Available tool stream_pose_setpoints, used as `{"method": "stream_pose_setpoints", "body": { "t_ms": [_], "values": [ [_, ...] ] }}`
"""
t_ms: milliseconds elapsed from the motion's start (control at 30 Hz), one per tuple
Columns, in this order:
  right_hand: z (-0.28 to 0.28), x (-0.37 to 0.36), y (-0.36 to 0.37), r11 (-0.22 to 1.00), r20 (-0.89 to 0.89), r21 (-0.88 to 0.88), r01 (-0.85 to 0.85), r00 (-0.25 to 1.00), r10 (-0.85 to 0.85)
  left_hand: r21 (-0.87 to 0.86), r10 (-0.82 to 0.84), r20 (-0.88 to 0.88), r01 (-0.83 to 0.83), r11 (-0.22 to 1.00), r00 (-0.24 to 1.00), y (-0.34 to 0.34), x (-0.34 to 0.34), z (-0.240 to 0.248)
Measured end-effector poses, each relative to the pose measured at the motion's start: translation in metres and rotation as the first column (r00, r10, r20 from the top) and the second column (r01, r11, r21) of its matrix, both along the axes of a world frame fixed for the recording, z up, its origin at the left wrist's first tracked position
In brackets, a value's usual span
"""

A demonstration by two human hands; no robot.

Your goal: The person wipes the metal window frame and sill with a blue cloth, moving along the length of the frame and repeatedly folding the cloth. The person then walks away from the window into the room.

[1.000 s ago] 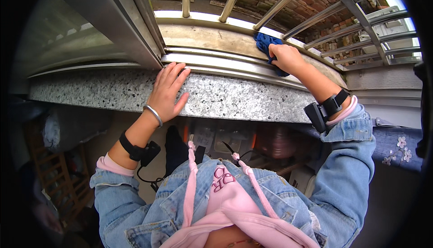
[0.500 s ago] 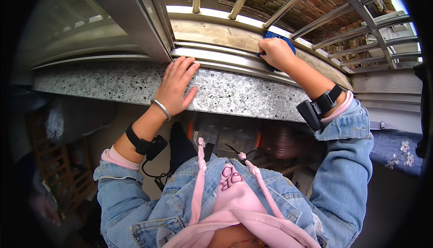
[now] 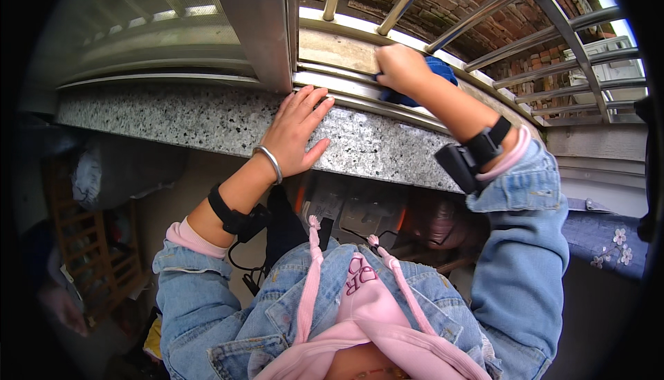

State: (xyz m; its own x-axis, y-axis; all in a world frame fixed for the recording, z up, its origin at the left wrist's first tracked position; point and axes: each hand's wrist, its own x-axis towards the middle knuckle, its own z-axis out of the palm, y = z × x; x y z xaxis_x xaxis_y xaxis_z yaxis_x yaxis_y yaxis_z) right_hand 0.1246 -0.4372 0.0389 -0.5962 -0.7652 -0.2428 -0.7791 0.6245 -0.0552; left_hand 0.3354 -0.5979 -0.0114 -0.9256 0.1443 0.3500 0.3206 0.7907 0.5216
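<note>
Now right hand (image 3: 402, 70), fingers clamped on blue cloth (image 3: 443, 69) at the window track (image 3: 354, 92), has slid nearer the frame (image 3: 271, 31), narrowing that gap; left hand (image 3: 296, 131) rests on granite sill (image 3: 387, 143), fingers slightly apart

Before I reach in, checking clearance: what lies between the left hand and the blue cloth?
The head view shows speckled sill and metal window track there.

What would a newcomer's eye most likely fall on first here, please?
Probably the bright blue cloth in the right hand, at the window ledge just inside the metal bars. Next might come the left hand, spread on the speckled grey stone sill, with a silver bangle at its wrist.
</note>
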Motion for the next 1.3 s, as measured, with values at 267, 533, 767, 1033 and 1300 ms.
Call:
{"method": "stream_pose_setpoints", "body": {
  "t_ms": [267, 533, 767, 1033, 1300],
  "values": [
    [0.007, -0.019, 0.058, 0.993, 0.019, 0.109, -0.039, 0.999, 0.037, 0.021, -0.002, 0.007, 0.002, 1.0, 1.0, 0.001, 0.0, 0.0],
    [-0.008, -0.006, -0.04, 0.976, 0.083, -0.139, -0.169, 0.98, 0.182, 0.017, -0.004, 0.005, 0.004, 1.0, 1.0, 0.0, -0.001, 0.001],
    [-0.026, 0.018, -0.096, 0.931, 0.023, -0.353, -0.095, 0.994, 0.11, 0.025, -0.012, 0.014, 0.011, 1.0, 1.0, -0.002, -0.001, 0.0],
    [-0.021, 0.023, -0.082, 0.919, 0.073, -0.344, -0.192, 0.97, 0.231, 0.033, -0.011, 0.002, 0.011, 0.999, 1.0, -0.003, -0.001, -0.001],
    [-0.017, -0.006, -0.089, 0.92, 0.33, -0.262, -0.291, 0.869, 0.369, 0.03, -0.022, 0.001, 0.022, 0.999, 1.0, -0.004, -0.001, -0.001]
  ]
}}
